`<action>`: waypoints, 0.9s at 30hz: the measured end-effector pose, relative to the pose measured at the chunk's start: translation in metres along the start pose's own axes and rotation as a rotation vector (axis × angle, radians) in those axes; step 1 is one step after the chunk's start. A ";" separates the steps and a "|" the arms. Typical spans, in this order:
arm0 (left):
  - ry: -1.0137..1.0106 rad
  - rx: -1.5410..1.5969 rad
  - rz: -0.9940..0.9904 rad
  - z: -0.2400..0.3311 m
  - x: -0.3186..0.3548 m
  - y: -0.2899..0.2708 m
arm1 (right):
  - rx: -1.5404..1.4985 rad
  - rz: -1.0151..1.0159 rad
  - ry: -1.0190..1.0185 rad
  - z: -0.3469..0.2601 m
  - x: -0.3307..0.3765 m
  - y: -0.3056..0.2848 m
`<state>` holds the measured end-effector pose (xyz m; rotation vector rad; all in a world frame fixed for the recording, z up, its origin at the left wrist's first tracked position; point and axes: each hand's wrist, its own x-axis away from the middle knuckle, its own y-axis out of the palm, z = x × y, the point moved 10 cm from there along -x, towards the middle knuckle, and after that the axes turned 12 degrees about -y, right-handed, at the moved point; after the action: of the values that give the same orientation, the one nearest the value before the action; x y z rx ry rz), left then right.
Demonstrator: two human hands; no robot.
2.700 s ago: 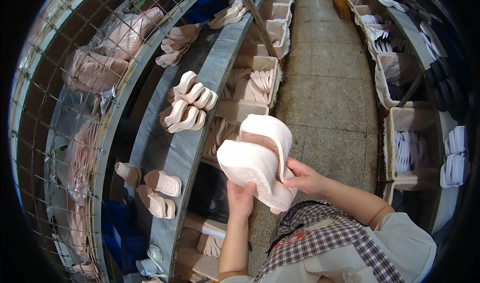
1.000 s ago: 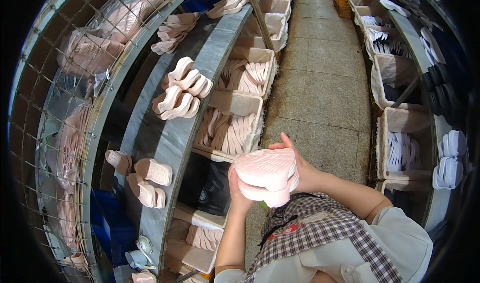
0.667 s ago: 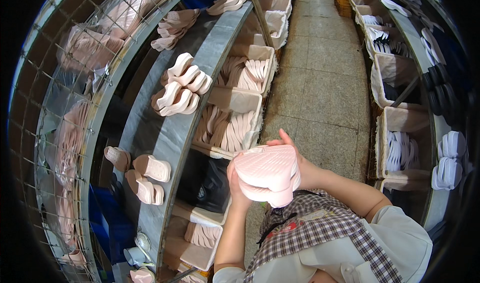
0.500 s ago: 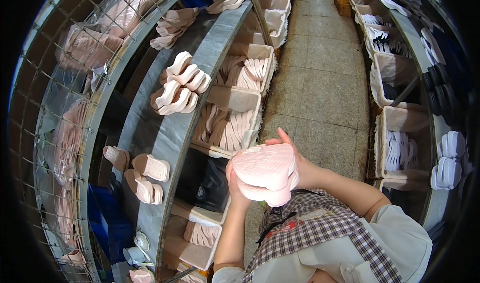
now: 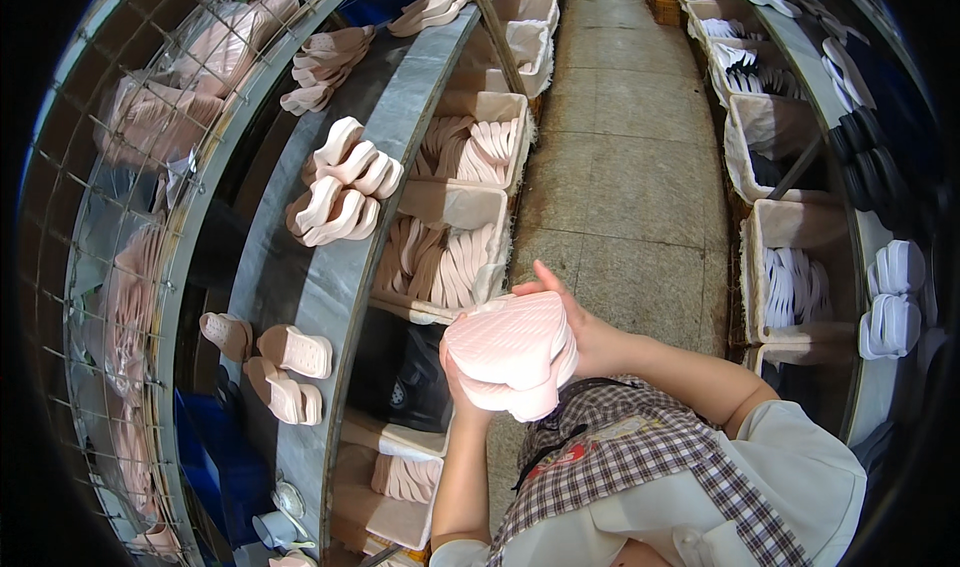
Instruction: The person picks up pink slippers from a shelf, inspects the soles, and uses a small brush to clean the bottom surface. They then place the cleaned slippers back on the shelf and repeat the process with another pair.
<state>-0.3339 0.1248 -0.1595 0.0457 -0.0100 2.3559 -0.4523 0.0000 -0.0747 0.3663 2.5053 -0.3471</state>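
In front of my apron I hold a stack of pale pink shoe soles (image 5: 508,342) between both hands, their ridged undersides facing up. My left hand (image 5: 453,365) grips the left side of the stack, its fingers partly hidden behind it. On the right side, my right hand (image 5: 575,317) is closed against the stack with the thumb side showing at the far edge. How many pieces are stacked cannot be made out. Nearest to my left hand is a bin (image 5: 450,439) with dark footwear inside.
Left of me runs a grey shelf (image 5: 352,312) bearing pink soles (image 5: 345,182), pink clogs (image 5: 295,352) and a white mug (image 5: 275,529). Cloth-lined bins (image 5: 505,202) of pink soles stand below. Across the aisle (image 5: 625,167), further bins (image 5: 752,277) hold white and black pieces beneath another shelf.
My hands and the stack of soles have shifted slightly left in the picture, and the stack has turned a little. The surroundings have also slid left with the head's motion. My grip is kept.
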 end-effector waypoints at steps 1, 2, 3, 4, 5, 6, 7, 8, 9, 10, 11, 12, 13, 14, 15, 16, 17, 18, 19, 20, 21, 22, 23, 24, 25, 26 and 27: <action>0.042 -0.060 -0.006 0.005 0.002 0.002 | 0.006 0.000 0.002 0.000 0.000 0.000; 0.034 -0.052 -0.013 0.005 0.002 0.004 | 0.012 -0.001 0.004 0.000 0.000 0.000; 0.022 -0.038 -0.018 0.004 0.003 0.005 | 0.012 0.000 0.005 0.000 0.000 0.000; 0.008 -0.028 -0.025 0.003 0.003 0.006 | 0.012 0.000 0.007 0.000 0.000 0.001; -0.001 -0.014 -0.030 0.001 0.004 0.006 | 0.006 0.005 0.002 0.000 0.000 0.001; -0.012 -0.002 -0.033 -0.001 0.004 0.007 | 0.015 0.004 -0.001 0.000 0.000 0.001; -0.016 0.000 -0.038 -0.003 0.004 0.007 | 0.014 0.006 -0.012 -0.001 0.000 0.001; -0.008 -0.016 -0.030 -0.003 0.003 0.006 | -0.002 0.007 -0.019 -0.002 0.000 0.002; 0.013 -0.045 -0.023 -0.002 0.003 0.005 | 0.005 0.007 -0.016 -0.001 0.000 0.002; 0.078 -0.153 0.024 0.003 0.003 0.002 | 0.000 0.005 -0.007 0.000 0.000 0.002; 0.141 -0.261 0.079 0.008 0.003 -0.002 | -0.005 0.002 0.002 0.001 0.000 0.002; 0.173 -0.304 0.102 0.009 0.003 -0.003 | -0.001 0.002 -0.005 0.000 0.000 0.002; 0.109 -0.204 0.102 0.002 0.000 -0.008 | 0.003 0.002 -0.011 0.000 0.000 0.002; 0.015 -0.039 0.074 -0.009 -0.004 -0.010 | 0.008 -0.001 -0.028 -0.002 -0.001 0.002; -0.084 0.084 0.058 -0.020 -0.006 -0.011 | -0.004 -0.001 -0.011 0.000 0.000 0.002; -0.065 0.132 0.029 -0.020 -0.006 -0.009 | -0.015 -0.003 -0.004 0.001 0.000 0.002; -0.053 0.138 0.008 -0.021 -0.006 -0.008 | -0.025 -0.005 0.003 0.001 0.000 0.003; -0.041 0.102 0.008 -0.022 -0.006 -0.008 | -0.029 -0.009 0.008 0.002 0.001 0.003; -0.030 0.066 0.008 -0.023 -0.006 -0.008 | -0.032 -0.011 0.014 0.003 0.001 0.003; -0.020 -0.014 0.029 -0.024 -0.007 -0.010 | -0.034 -0.013 0.019 0.005 0.002 0.003; -0.022 -0.020 0.029 -0.026 -0.008 -0.010 | -0.033 -0.017 0.019 0.006 0.002 0.003; -0.025 -0.026 0.028 -0.027 -0.009 -0.010 | -0.032 -0.021 0.018 0.006 0.002 0.003; -0.039 0.042 0.009 -0.028 -0.009 -0.009 | -0.031 -0.031 0.003 0.006 0.002 0.004; -0.067 0.127 -0.015 -0.029 -0.010 -0.007 | -0.020 -0.028 0.020 0.008 0.002 0.004; -0.021 0.070 0.001 -0.020 -0.009 -0.007 | -0.009 -0.032 0.022 0.007 0.001 0.004; 0.011 0.030 0.013 -0.011 -0.006 -0.005 | 0.002 -0.036 0.025 0.006 0.000 0.005; -0.001 -0.009 0.008 -0.004 -0.004 -0.002 | -0.010 -0.025 0.034 0.004 -0.001 0.004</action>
<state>-0.3292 0.1234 -0.1641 0.0423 -0.0214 2.3636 -0.4483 0.0026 -0.0784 0.3401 2.5458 -0.3412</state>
